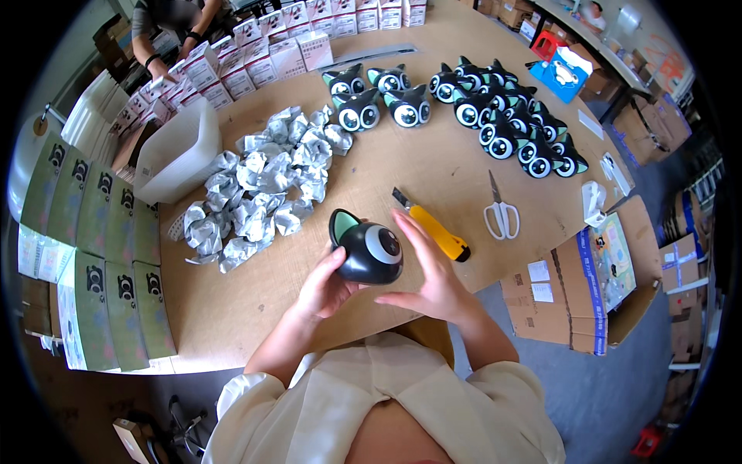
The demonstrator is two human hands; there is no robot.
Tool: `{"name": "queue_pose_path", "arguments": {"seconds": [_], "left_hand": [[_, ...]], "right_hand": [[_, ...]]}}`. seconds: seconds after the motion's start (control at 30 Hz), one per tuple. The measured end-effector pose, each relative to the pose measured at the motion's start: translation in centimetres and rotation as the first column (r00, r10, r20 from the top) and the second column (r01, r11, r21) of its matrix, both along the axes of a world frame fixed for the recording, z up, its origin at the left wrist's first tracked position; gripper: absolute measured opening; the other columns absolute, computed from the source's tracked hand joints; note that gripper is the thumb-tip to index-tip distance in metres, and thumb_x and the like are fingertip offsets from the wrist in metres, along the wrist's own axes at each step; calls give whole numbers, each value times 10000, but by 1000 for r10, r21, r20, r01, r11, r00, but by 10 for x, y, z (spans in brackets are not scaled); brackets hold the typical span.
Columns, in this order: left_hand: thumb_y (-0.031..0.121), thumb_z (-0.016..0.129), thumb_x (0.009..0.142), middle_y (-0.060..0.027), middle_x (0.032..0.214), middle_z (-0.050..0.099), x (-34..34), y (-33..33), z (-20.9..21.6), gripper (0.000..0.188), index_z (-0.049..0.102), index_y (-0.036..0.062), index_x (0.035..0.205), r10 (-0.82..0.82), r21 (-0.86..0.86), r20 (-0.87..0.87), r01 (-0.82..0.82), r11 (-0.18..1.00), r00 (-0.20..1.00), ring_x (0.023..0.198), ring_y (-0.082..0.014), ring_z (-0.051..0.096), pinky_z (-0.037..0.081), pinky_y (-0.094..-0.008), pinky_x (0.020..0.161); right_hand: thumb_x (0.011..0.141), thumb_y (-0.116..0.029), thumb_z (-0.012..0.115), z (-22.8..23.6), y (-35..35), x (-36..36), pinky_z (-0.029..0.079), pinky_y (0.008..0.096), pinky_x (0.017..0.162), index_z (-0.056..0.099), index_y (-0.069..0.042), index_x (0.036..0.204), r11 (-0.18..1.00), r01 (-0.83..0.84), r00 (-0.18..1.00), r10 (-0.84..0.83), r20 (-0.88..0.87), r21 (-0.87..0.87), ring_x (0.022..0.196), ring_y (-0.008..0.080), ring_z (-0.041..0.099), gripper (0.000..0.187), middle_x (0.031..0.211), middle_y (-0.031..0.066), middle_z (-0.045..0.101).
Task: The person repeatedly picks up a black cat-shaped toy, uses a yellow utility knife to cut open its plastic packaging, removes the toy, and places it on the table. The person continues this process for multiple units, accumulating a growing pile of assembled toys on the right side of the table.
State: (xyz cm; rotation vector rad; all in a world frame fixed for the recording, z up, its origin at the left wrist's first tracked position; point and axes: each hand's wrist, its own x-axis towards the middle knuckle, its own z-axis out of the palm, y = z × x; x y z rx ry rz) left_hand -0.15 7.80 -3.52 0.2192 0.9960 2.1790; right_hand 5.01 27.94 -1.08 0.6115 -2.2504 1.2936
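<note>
Over the near part of the table I hold a glossy black cat-head figure with a green-lined ear and a big white-ringed eye. My left hand grips it from the left side, the thumb on its front. At its right is my right hand, thumb and fingers spread wide, with a small gap between them and the figure. A yellow utility knife lies just beyond my right fingers. White-handled scissors rest farther right. More cat-head figures stand in groups at the far middle and right.
Crumpled silver foil pieces lie heaped left of centre beside a white plastic bin. Green boxes are stacked at the left edge. White boxes line the far side, where another person's hand reaches. An open carton stands right.
</note>
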Motion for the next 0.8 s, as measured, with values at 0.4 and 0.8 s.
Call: {"name": "queue_pose_path", "arguments": {"seconds": [0.4, 0.8], "left_hand": [[46, 855, 658, -120, 1344, 413, -9, -68, -8, 1135, 121, 102, 1521, 33, -348, -570, -277, 895, 821, 1214, -211, 491, 416, -353, 1022], [19, 858, 660, -85, 1183, 497, -9, -89, -32, 809, 340, 100, 1276, 29, -296, -576, -242, 924, 817, 1120, -176, 534, 473, -331, 929]], "right_hand": [[690, -138, 816, -34, -80, -24, 466, 391, 958, 438, -25, 1348, 959, -174, 951, 224, 215, -225, 1143, 315, 576, 767, 1266, 170, 548], [648, -193, 855, -49, -103, -29, 473, 388, 931, 478, -38, 1288, 957, -166, 914, 241, 326, -239, 1085, 316, 598, 759, 1180, 163, 586]]}}
